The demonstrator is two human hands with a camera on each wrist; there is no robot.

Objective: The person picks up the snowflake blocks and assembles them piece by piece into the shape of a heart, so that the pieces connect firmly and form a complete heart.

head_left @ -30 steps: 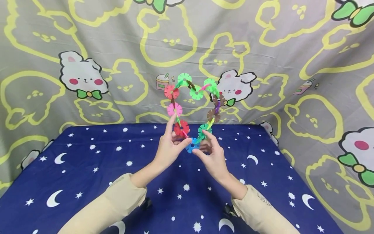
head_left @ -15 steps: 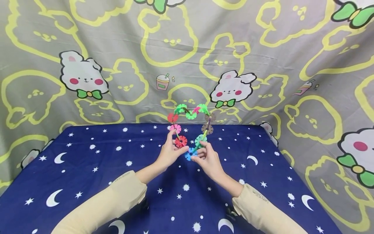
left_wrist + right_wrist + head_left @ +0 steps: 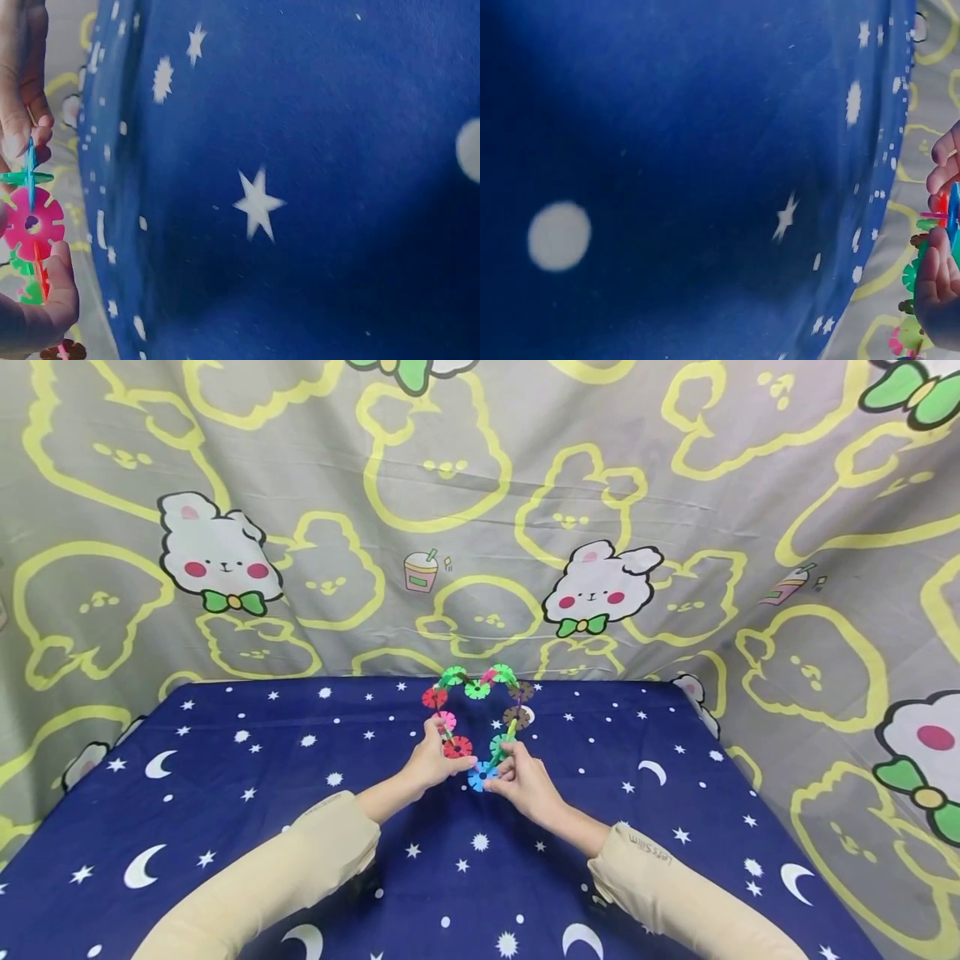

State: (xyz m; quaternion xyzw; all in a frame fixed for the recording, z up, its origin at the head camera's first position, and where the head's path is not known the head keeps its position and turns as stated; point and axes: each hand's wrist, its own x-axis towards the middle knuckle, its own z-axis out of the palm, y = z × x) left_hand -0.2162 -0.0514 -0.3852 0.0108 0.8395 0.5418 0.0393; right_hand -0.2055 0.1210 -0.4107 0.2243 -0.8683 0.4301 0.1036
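Observation:
A heart-shaped ring of interlocking plastic notched discs [image 3: 477, 690] is held up over the table in the head view, lobes pointing away. My left hand [image 3: 433, 760] grips its lower left side around the red disc [image 3: 457, 747], thumb reaching toward the bottom. Opposite it, my right hand [image 3: 531, 783] pinches the lower right side by the blue disc [image 3: 482, 777] and the green disc [image 3: 498, 745]. The left wrist view shows a pink disc [image 3: 34, 223] between the left hand [image 3: 52, 304] and the right hand [image 3: 22, 82]. Only part of the ring enters the right wrist view, beside the right hand [image 3: 939, 292].
A dark blue cloth [image 3: 300, 860] with white stars and moons covers the table. Behind and at the sides hangs a grey curtain [image 3: 450, 510] with yellow outlines and white rabbits. Both forearms wear beige sleeves [image 3: 277, 868].
Both hands have lowered the ring from in front of the curtain toward the tabletop, and it tilts flatter. Both hands keep their hold on its lower end.

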